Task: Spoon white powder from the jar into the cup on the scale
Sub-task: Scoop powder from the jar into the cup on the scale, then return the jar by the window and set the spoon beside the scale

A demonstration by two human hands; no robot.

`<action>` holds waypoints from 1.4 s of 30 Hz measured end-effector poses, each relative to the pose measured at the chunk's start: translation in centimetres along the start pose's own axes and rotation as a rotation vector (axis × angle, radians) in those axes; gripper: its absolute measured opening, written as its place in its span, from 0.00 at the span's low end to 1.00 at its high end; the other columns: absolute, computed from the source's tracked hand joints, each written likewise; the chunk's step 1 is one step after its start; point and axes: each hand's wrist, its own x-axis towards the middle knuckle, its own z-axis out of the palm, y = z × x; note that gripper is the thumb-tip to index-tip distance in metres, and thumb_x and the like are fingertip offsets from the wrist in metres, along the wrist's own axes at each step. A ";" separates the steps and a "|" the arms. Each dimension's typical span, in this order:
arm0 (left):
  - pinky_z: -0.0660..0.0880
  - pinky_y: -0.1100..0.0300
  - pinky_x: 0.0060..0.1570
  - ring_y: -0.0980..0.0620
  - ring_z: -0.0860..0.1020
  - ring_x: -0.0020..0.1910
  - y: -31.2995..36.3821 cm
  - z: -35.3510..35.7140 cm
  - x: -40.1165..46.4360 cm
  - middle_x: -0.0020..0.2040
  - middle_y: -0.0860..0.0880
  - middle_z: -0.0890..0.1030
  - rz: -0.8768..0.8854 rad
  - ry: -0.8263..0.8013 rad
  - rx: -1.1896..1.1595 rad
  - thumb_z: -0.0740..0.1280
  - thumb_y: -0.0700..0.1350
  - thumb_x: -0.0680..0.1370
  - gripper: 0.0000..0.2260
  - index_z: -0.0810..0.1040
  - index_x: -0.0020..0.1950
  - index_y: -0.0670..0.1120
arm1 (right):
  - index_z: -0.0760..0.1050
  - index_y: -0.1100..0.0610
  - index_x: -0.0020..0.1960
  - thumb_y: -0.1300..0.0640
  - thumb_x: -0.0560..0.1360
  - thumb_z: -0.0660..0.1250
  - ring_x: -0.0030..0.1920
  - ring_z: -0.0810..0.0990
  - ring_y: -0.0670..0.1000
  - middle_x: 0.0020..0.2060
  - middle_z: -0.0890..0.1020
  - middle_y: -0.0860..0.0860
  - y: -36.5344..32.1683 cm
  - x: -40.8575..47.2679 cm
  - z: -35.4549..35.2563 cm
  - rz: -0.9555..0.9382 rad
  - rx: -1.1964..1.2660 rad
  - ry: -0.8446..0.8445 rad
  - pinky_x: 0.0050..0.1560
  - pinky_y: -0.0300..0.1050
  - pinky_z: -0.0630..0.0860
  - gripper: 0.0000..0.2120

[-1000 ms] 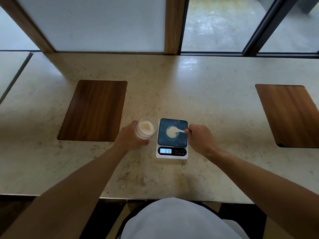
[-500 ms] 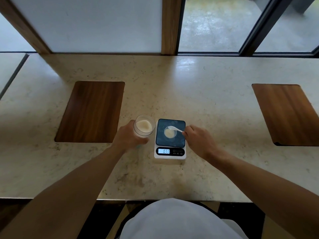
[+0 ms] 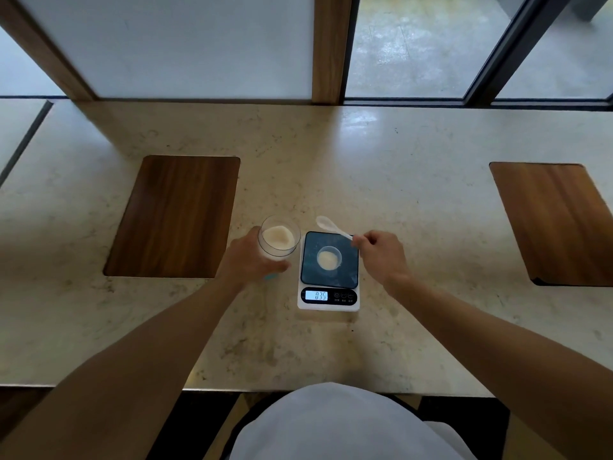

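Note:
A clear jar (image 3: 278, 239) with white powder inside stands left of the scale, and my left hand (image 3: 247, 260) grips its side. The white scale (image 3: 329, 297) has a dark platform and a lit display. A small clear cup (image 3: 329, 258) with some white powder sits in the middle of the platform. My right hand (image 3: 381, 255) pinches the handle of a white spoon (image 3: 328, 225). The spoon's bowl hangs just beyond the scale's far edge, above the counter, and looks empty.
The pale stone counter (image 3: 398, 194) holds two dark wooden inlays, one at the left (image 3: 175, 215) and one at the right (image 3: 557, 220). A window frame runs along the counter's far edge. The near edge is close to my body.
The spoon has lifted out of the cup and moved back past the scale's far edge. The display reading rose. My left hand stayed on the jar.

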 end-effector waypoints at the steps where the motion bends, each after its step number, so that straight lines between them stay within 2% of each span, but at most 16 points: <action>1: 0.77 0.54 0.58 0.50 0.79 0.57 0.0 -0.1 0.1 0.61 0.52 0.81 0.000 0.008 0.000 0.81 0.60 0.63 0.38 0.72 0.68 0.51 | 0.80 0.58 0.42 0.52 0.79 0.64 0.32 0.74 0.50 0.34 0.80 0.52 -0.5 0.4 0.1 0.048 0.067 -0.018 0.32 0.42 0.70 0.12; 5: 0.78 0.53 0.57 0.50 0.80 0.56 -0.2 -0.5 0.9 0.60 0.52 0.81 -0.017 0.023 0.007 0.80 0.61 0.62 0.38 0.72 0.67 0.51 | 0.81 0.62 0.44 0.53 0.80 0.65 0.30 0.70 0.51 0.30 0.76 0.54 -2.3 2.0 0.7 0.128 0.236 -0.099 0.34 0.49 0.69 0.13; 9: 0.78 0.48 0.59 0.49 0.79 0.57 -0.4 -1.0 1.9 0.60 0.52 0.81 -0.037 0.024 -0.057 0.80 0.62 0.61 0.39 0.72 0.67 0.52 | 0.81 0.63 0.45 0.55 0.79 0.66 0.26 0.72 0.49 0.29 0.78 0.53 -3.5 3.4 1.5 0.141 0.276 -0.137 0.27 0.41 0.71 0.12; 12: 0.78 0.50 0.58 0.50 0.79 0.56 -0.5 -1.3 2.9 0.59 0.53 0.81 -0.044 0.031 -0.070 0.78 0.65 0.59 0.40 0.72 0.67 0.53 | 0.81 0.63 0.44 0.56 0.79 0.67 0.22 0.72 0.46 0.28 0.80 0.52 -4.0 4.5 2.3 0.143 0.298 -0.154 0.22 0.36 0.70 0.11; 17: 0.79 0.48 0.58 0.51 0.79 0.56 -0.7 -2.1 5.3 0.60 0.54 0.80 -0.021 -0.012 -0.059 0.76 0.68 0.60 0.41 0.71 0.67 0.53 | 0.82 0.61 0.44 0.56 0.78 0.69 0.24 0.75 0.46 0.30 0.84 0.53 -5.0 6.8 3.8 0.151 0.302 -0.180 0.27 0.40 0.75 0.09; 22: 0.79 0.48 0.59 0.51 0.79 0.57 -0.9 -3.3 8.1 0.60 0.52 0.80 -0.012 0.026 -0.084 0.74 0.71 0.57 0.44 0.71 0.68 0.52 | 0.82 0.56 0.43 0.55 0.78 0.69 0.25 0.76 0.46 0.30 0.85 0.51 -6.7 9.4 5.4 0.134 0.270 -0.182 0.29 0.39 0.76 0.07; 27: 0.79 0.47 0.58 0.50 0.80 0.57 -1.2 -4.4 11.6 0.59 0.52 0.81 -0.025 0.076 -0.108 0.81 0.62 0.59 0.40 0.73 0.67 0.50 | 0.81 0.59 0.44 0.58 0.78 0.67 0.24 0.75 0.45 0.32 0.86 0.53 -9.0 12.2 7.0 0.135 0.296 -0.205 0.28 0.38 0.74 0.07; 32: 0.78 0.50 0.58 0.52 0.80 0.55 -2.0 -5.4 15.0 0.57 0.54 0.82 -0.056 0.137 -0.121 0.81 0.62 0.59 0.40 0.73 0.67 0.52 | 0.80 0.59 0.42 0.59 0.78 0.67 0.22 0.74 0.45 0.31 0.84 0.53 -10.5 14.8 9.6 0.172 0.333 -0.213 0.25 0.35 0.71 0.07; 37: 0.77 0.51 0.60 0.51 0.80 0.57 -2.9 -6.6 18.4 0.58 0.54 0.82 -0.063 0.215 -0.097 0.80 0.61 0.60 0.40 0.72 0.68 0.52 | 0.80 0.58 0.42 0.59 0.78 0.66 0.24 0.74 0.47 0.30 0.83 0.53 -11.4 17.0 11.6 0.190 0.345 -0.197 0.25 0.38 0.71 0.08; 42: 0.78 0.49 0.58 0.50 0.80 0.56 -4.1 -8.1 22.0 0.58 0.52 0.82 -0.075 0.277 -0.121 0.78 0.65 0.59 0.40 0.74 0.66 0.49 | 0.81 0.56 0.41 0.56 0.75 0.68 0.31 0.75 0.51 0.32 0.80 0.51 -12.4 19.6 13.8 0.177 0.328 -0.163 0.34 0.46 0.73 0.06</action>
